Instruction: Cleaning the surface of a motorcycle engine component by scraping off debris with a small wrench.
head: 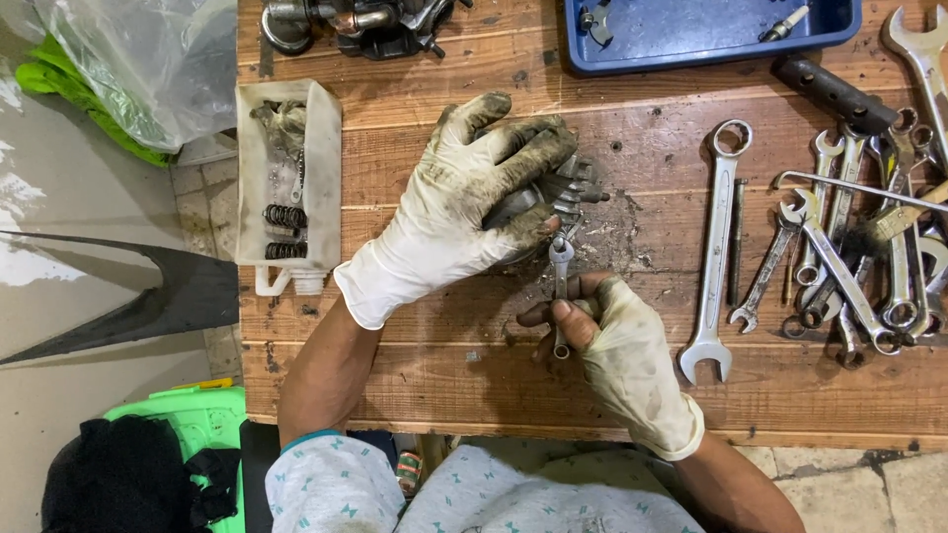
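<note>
My left hand (472, 192), in a dirty white glove, presses down over a small grey metal engine part (573, 188) on the wooden workbench (415, 365). My right hand (617, 350), in a torn grimy glove with bare fingertips, grips a small combination wrench (560, 281). The wrench's open end sits against the underside of the metal part, just below my left thumb. Most of the part is hidden under my left palm.
A long spanner (715, 247) lies right of my hands, beside a heap of wrenches (869, 257). A blue tray (691, 35) stands at the back, a cut white container with springs (288, 188) on the left, and a green plastic bin (202, 415) below the bench.
</note>
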